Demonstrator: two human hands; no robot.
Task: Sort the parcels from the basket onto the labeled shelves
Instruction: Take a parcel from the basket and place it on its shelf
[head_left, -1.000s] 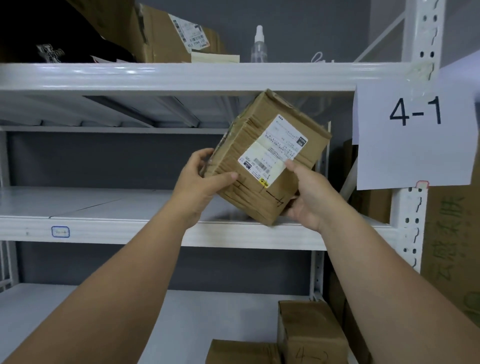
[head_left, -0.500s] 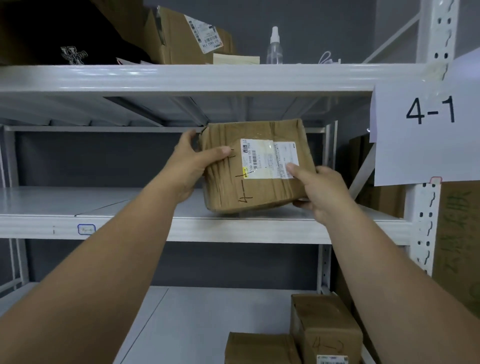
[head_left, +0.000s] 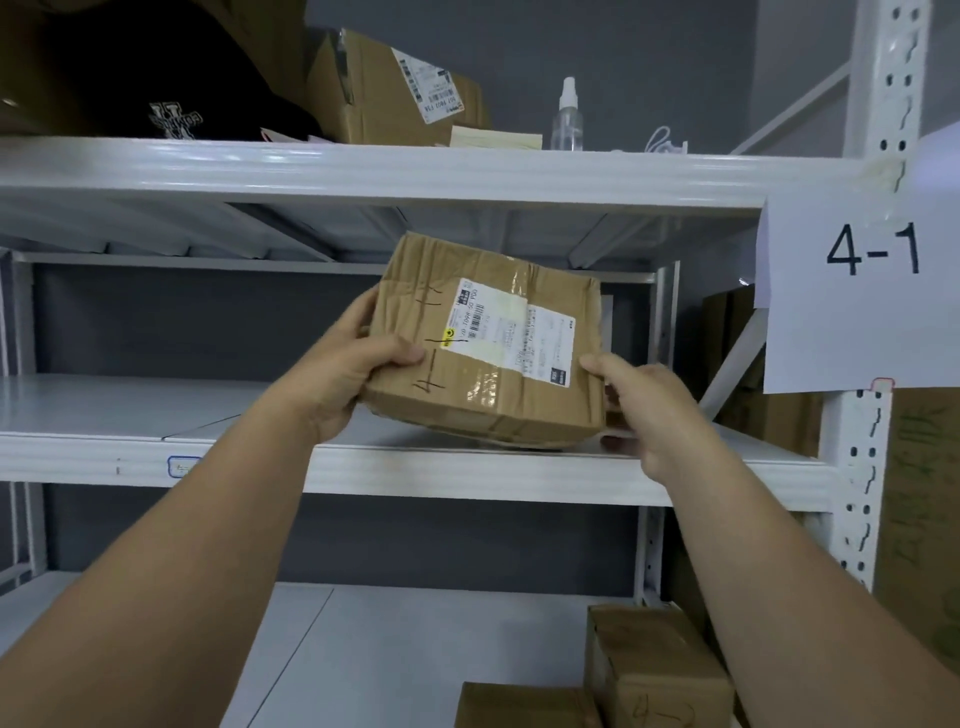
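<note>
Standing beside the white rack, I see the left hand (head_left: 345, 374) clamped on the near left edge of a taped cardboard parcel (head_left: 488, 343), thumb curled over the top face and fingers wrapped round the side. The parcel hangs tilted just over the middle shelf (head_left: 467, 470), its far right corner low and close to the shelf board; whether it touches there I cannot tell. A white shipping label (head_left: 511, 332) and a handwritten mark sit on its upper face. The carton looks creased and dented, so I judge it light and somewhat soft-walled, stiff enough at the edges; the glossy tape could be slippery, so opposite edges are the sound places to hold. The right hand (head_left: 641, 410) grips the near right corner, thumb on top, fingers tucked beneath. Further right hangs the paper sign reading 4-1 (head_left: 872, 301) on the upright
</note>
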